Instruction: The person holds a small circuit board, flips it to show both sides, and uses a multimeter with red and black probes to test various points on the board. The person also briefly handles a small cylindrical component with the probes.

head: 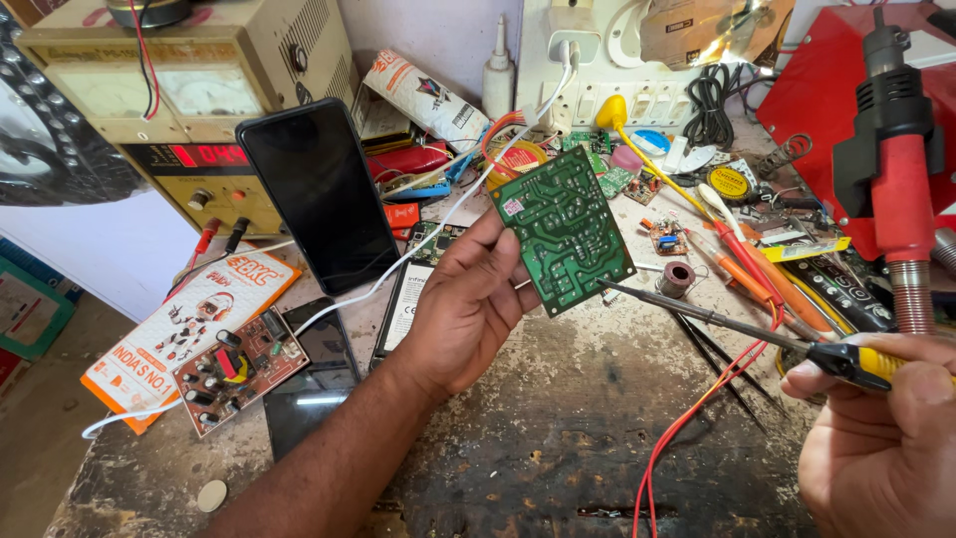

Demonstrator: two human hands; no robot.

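Fingers of my left hand (468,304) pinch a green circuit board (563,231) above the counter (558,438). My right hand (881,438), near right, grips a soldering iron (737,329), tip touching the board's near edge

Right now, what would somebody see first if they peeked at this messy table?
Probably the green circuit board, held up mid-picture by the left hand. The right hand, at the lower right, points a yellow-handled soldering iron at the board's lower edge. Behind, a dark phone leans on a beige power supply, and a red hot-air gun stands far right.
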